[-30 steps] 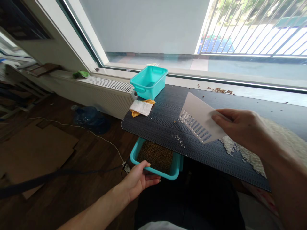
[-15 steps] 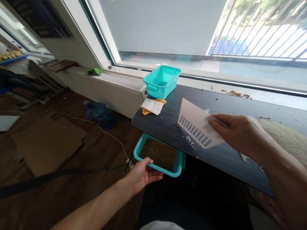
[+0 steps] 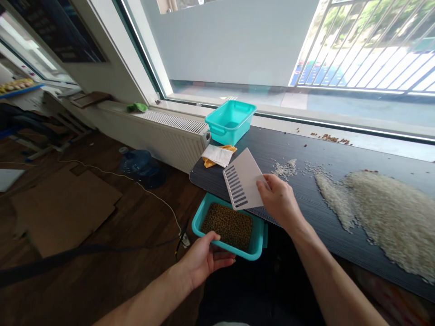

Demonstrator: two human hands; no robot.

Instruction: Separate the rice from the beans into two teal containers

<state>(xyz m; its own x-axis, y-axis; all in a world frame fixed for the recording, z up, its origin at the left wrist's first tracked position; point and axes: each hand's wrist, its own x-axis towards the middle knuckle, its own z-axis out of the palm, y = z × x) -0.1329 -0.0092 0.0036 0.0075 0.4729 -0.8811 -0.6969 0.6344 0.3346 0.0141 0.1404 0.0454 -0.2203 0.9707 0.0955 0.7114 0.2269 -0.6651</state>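
Observation:
My left hand (image 3: 207, 258) grips the near rim of a turquoise plastic bin (image 3: 249, 256), thumb over the edge and fingers beneath. Small round brown pieces, like chickpeas or pellets, (image 3: 227, 224) cover its floor. The bin sits just below the front edge of the dark table (image 3: 272, 140). Pinched in my right hand (image 3: 280, 197) is a flat, pale slotted scraper (image 3: 246, 181), tilted over the table's edge, its slots toward the bin. Beyond that hand lie a small patch of white rice-like grains (image 3: 287, 169) and a large heap of the same grains (image 3: 390, 213).
A second turquoise bin (image 3: 233, 120) stands at the table's back left corner. Near it lie a white cloth (image 3: 219, 156) and a yellow cloth (image 3: 229, 148). Brown bits (image 3: 331, 137) dot the windowsill. A radiator (image 3: 180, 136), a water bottle (image 3: 139, 165) and flattened cardboard (image 3: 68, 203) are at left.
My right hand has swung left with the scraper, from over the tabletop to the table's front edge by the lower bin. My left hand keeps its hold on the bin.

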